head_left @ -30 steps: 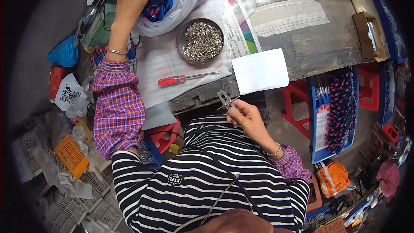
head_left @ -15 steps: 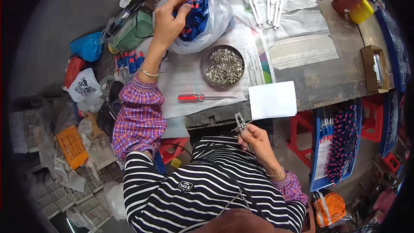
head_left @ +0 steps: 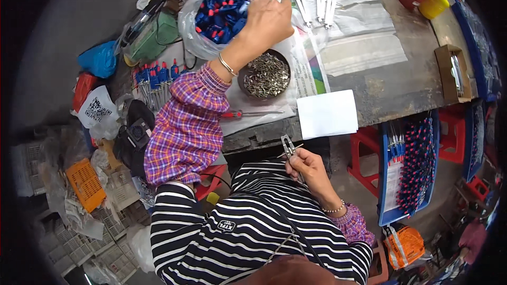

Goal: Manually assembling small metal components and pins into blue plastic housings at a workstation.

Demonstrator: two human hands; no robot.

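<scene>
My left hand (head_left: 268,24) is raised past the right side of a clear plastic bag (head_left: 188,26) full of small blue plastic pieces with red ends (head_left: 219,18). Its fingers curl away from view, so what they hold, if anything, is hidden. Beneath that wrist sits a round bowl of small metal pins (head_left: 268,76). At the table's front edge my right hand (head_left: 310,171) grips a slotted metal piece (head_left: 289,148) crossed by a thin rod, pinched between thumb and fingers. A red-handled screwdriver (head_left: 259,113) lies in front of the bowl, its handle partly behind my left sleeve.
Several white metal pieces (head_left: 320,5) lie at the back on paper. A white paper sheet (head_left: 327,113) rests by the front edge. Blue-and-metal assemblies (head_left: 158,80) are grouped at left. A blue tray of similar pieces (head_left: 388,200) and a small cardboard box (head_left: 449,82) are at right.
My left hand has come out of the bag and moved right, above the bowl's far side. My right hand still holds the slotted metal piece. The whole view has shifted slightly.
</scene>
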